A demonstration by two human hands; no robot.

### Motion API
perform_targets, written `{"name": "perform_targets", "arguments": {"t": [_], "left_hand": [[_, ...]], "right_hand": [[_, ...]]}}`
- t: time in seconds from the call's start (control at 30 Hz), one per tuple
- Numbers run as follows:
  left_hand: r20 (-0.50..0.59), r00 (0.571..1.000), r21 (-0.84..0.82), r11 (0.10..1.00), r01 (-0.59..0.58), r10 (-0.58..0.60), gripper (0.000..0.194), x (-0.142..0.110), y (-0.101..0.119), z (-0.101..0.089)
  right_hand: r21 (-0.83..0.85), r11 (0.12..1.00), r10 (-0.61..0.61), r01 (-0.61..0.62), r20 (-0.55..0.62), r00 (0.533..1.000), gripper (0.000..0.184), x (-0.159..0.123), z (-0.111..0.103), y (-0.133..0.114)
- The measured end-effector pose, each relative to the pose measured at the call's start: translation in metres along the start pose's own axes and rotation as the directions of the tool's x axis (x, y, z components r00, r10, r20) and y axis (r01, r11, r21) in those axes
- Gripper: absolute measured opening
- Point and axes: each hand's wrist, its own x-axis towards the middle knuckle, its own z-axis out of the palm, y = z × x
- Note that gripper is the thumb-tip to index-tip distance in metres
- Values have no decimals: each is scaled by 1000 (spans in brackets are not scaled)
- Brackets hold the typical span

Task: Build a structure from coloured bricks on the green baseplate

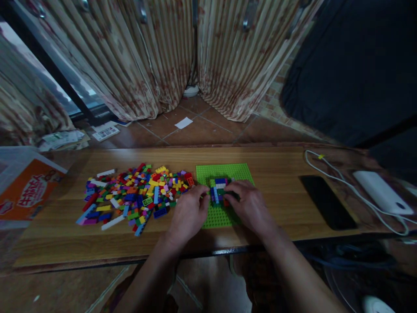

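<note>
A bright green studded baseplate (224, 170) lies on the wooden table, with a small build of toy bricks (217, 189) on it in blue, white, light blue, purple and green. At the build's left side is my left hand (192, 211), thumb and forefinger pinched together; whatever is between them is too small to make out. From the right, my right hand (249, 206) reaches over the plate with closed fingertips against the build, near a dark green piece. The fingers hide part of the build's right side.
Loose bricks of many colours (130, 195) spread over the table left of the plate. An orange-labelled plastic box (29, 187) stands at the far left. To the right lie a black phone (327, 202), a white power bank (382, 191) and a white cable (355, 189).
</note>
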Motion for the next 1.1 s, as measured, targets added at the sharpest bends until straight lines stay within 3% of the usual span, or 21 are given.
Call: {"name": "perform_targets", "arguments": {"t": [0.33,0.53,0.77,0.97,1.1], "left_hand": [[32,999,47,999,2,-3,24,-3,5,3],[44,996,63,995,-81,78,27,-3,1,7],[101,982,257,949,-181,160,34,-6,2,13],[194,973,425,884,-195,121,40,-9,11,15],[254,967,495,854,-159,33,43,-9,25,13]], "right_hand": [[7,996,92,-91,-50,995,7,-3,-1,3],[15,997,82,-81,-39,996,10,-1,2,-1],[5,998,64,-63,-46,997,11,-1,3,-2],[10,998,63,-62,-31,998,16,2,6,-3],[56,994,91,-91,-9,996,16,3,7,-4]]}}
